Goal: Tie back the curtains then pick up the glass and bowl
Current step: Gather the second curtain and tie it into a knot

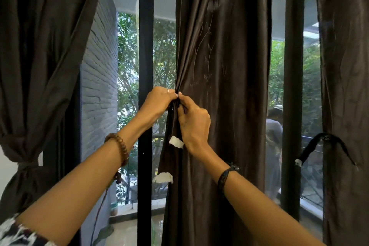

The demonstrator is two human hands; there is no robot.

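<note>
Both hands, left hand (157, 100) and right hand (194, 124), pinch with curled fingers the edge of the dark brown satin middle curtain (223, 66). Beside the black window bar (145, 46), this smooth fabric may slip out if the pinch loosens.

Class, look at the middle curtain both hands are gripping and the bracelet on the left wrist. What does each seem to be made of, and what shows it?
Middle curtain: dark brown woven fabric, probably satin-like polyester or silk; it has a soft sheen and fine vertical folds. Bracelet: round brown beads, apparently wood; matte, warm-toned, though resin cannot be ruled out.
</note>
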